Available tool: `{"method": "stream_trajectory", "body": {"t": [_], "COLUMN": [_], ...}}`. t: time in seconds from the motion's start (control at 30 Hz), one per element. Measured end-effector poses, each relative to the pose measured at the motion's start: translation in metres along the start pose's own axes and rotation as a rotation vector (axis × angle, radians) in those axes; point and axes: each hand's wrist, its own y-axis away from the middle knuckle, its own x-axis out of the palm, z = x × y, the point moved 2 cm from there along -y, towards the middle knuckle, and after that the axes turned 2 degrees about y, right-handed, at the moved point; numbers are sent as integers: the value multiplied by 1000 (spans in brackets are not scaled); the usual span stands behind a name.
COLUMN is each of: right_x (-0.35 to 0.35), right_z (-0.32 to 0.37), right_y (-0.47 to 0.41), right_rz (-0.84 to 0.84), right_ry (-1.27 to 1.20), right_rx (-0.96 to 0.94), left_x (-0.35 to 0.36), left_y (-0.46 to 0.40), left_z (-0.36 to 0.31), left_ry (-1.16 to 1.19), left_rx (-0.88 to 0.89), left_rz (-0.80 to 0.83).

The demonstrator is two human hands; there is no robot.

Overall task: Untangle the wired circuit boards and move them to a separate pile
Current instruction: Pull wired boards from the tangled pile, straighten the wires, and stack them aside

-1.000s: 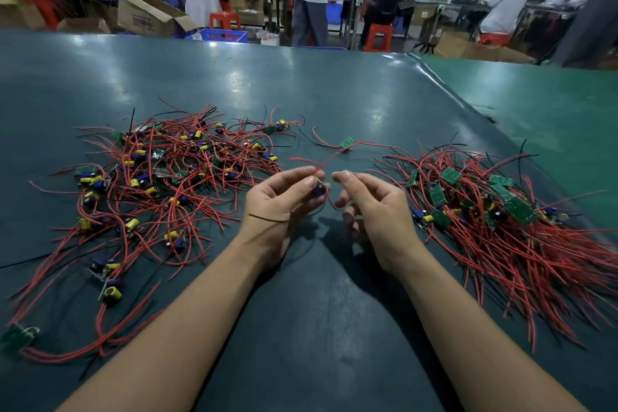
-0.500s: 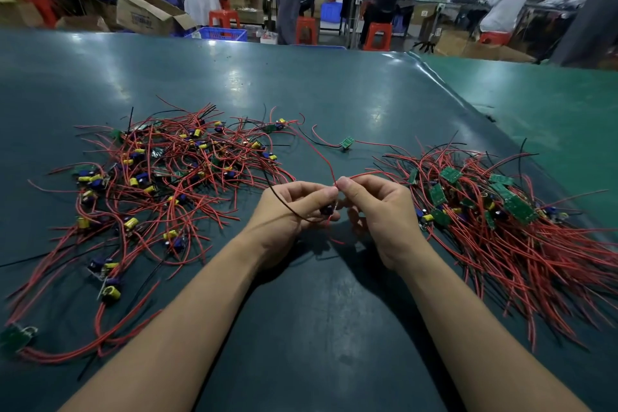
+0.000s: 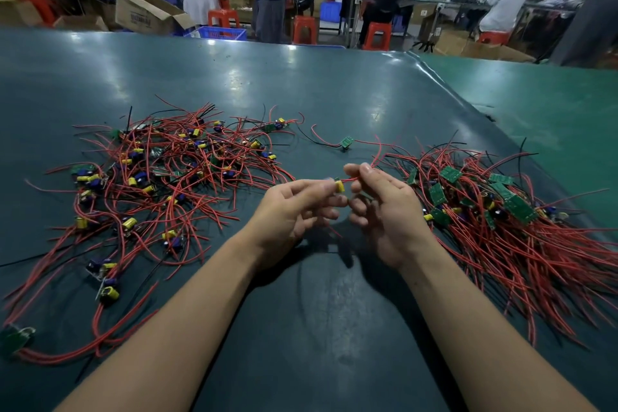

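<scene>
The left hand [image 3: 294, 211] pinched a small board [image 3: 339, 185] with a yellow block part at its fingertips; the right hand [image 3: 384, 211] pinched that board's thin red wire [image 3: 377, 157] just beside it. A loose tangle [image 3: 160, 184] sprawled left of the hands, a combed pile [image 3: 521, 227] right. Smooth, glossy table [image 3: 317, 311] lay bare beneath the wrists.

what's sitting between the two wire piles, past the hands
In the head view, a lone green circuit board with red and black wires lies on the table between the left pile and right pile.
</scene>
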Motion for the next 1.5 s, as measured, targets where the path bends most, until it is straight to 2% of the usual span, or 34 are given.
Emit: {"method": "stream_trajectory", "body": {"t": [0.13,0.27,0.4,0.57,0.63,0.8,1.0,1.13,1.3,1.5], "right_x": [1,2,1,-3,-5,1,0,-1,1,4], "right_z": [1,0,-2,-2,-2,-3,-1,2,-2,-4], "right_y": [0,1,2,0,-1,2,1,-2,-1,2], "right_rz": [77,116,38,-101,-112,64,-69,-127,-79,-2], "right_ry": [69,124,220,314,306,289,193,111,222,226], "right_rx": [-7,-16,-26,-106,-106,-22,34,4,-40,-80], "left_x": [3,6,8,9,9,7,9,9,7,5], "left_y": [5,8,7,7,7,6,5,6,6,6], "left_z": [-1,-3,-2,2,2,3,2,1,0,0], "left_ry": [-44,-30,41,-111,-135,-85,-82,-91,-67,2], "left_rx": [-104,-144,-176,-136,-99,-93,-93,-96,-85,-63], "left_rz": [123,141,90,90,99,108,137,148,121,48]}}
